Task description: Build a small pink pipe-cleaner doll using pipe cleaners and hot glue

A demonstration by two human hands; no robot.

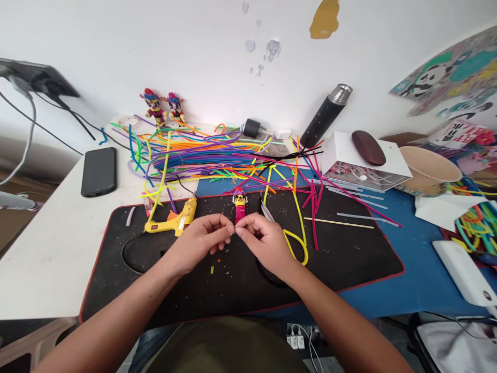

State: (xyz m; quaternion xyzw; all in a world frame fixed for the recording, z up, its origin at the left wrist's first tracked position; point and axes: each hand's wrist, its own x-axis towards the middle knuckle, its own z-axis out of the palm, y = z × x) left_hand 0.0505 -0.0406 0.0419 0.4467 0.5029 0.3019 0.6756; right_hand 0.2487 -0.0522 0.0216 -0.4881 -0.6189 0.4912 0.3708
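My left hand (205, 237) and my right hand (267, 242) meet above the black mat (155, 290), thumbs and forefingers pinched together. Whatever lies between the fingertips is too small to make out. Just beyond them lies a small pipe-cleaner figure (239, 201) with a purple top, a yellow face and a magenta body, its lower part hidden by my fingers. A yellow hot glue gun (186, 216) rests to the left of my left hand. Beside my right hand are scissors (298, 246) with yellow handles, partly covered by that hand.
A heap of coloured pipe cleaners (202, 155) runs along the back. Two finished figures (154, 109) stand by the wall. A black flask (324, 116), a white box (344, 155), clear glue sticks (367, 218) and a wooden stick (337, 223) are at right; a phone (99, 172) lies left.
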